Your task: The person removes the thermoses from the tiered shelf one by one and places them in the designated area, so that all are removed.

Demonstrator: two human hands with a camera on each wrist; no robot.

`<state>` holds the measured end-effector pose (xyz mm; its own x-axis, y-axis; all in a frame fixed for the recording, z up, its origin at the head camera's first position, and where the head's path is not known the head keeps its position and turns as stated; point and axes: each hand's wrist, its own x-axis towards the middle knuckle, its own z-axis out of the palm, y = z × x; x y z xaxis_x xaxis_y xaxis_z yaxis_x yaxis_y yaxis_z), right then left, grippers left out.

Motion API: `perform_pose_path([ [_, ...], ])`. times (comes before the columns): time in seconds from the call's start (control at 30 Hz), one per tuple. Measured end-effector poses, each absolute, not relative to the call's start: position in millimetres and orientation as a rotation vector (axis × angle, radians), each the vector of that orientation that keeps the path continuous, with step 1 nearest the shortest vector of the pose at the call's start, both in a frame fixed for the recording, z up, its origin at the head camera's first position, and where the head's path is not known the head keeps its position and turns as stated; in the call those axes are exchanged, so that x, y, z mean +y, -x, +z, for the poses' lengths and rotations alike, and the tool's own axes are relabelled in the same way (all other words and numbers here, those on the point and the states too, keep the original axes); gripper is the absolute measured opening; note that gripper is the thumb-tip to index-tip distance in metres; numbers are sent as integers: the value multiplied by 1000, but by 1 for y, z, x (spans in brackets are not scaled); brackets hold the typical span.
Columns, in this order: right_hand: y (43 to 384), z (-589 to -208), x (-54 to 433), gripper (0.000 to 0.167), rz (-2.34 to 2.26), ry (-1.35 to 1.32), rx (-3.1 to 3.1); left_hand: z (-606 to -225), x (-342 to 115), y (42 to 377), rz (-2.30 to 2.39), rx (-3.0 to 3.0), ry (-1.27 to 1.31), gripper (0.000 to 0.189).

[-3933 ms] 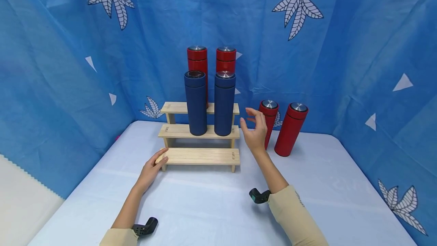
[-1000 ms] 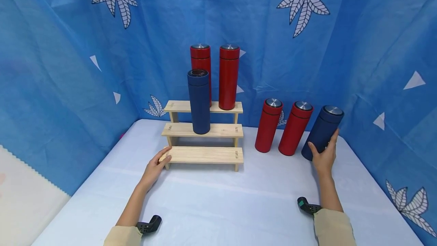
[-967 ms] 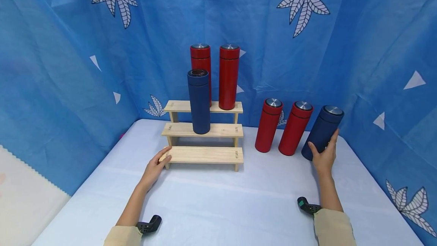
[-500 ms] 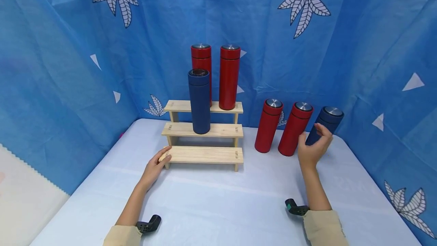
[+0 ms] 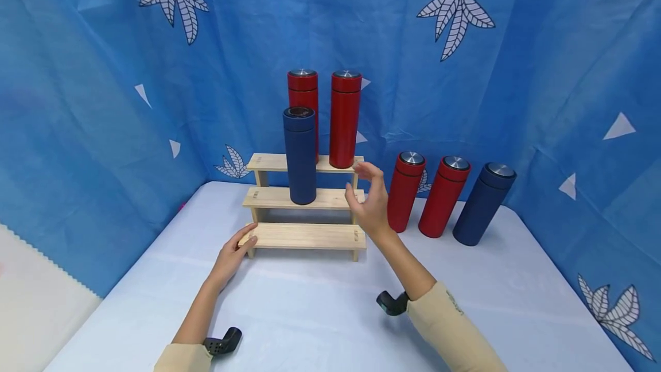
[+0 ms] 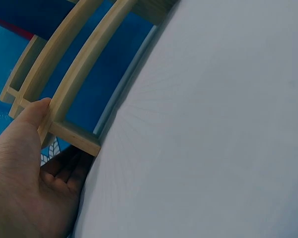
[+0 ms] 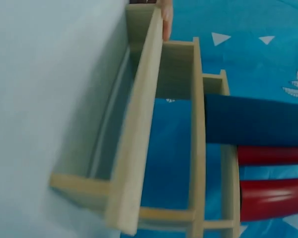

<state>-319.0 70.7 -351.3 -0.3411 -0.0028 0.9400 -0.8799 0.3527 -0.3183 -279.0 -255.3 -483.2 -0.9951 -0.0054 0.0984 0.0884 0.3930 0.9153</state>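
Head view — left hand (image 5: 229, 254) holds rack (image 5: 304, 236) — right hand (image 5: 372, 204) hovers

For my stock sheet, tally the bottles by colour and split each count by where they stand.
Red bottles: 4 (2 on the wooden stand, 2 on the table)
Blue bottles: 2 (1 on the stand, 1 on the table)
Total: 6
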Motion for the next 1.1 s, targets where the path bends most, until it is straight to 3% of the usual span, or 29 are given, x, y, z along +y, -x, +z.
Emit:
perform_pose_path([
  [0.27,357,-331,21,77,1329,-872,-1892,-458,-250,262,-1734,-2524,95,52],
  [0.37,355,-325,8,85,1402,-899,-1978,-454,-248,258,-1723,-2528,113,51],
  [0.6,370,-340,-15,98,1478,-830,-2100,-456,-246,260,-1735,-2529,111,51],
  [0.83,365,-345,-12,98,1397,-723,-2117,-456,-245,262,-1748,-2508,134,51],
  [1.1,335,-356,14,98,1356,-726,-2039,-457,-245,262,-1727,-2517,135,50],
])
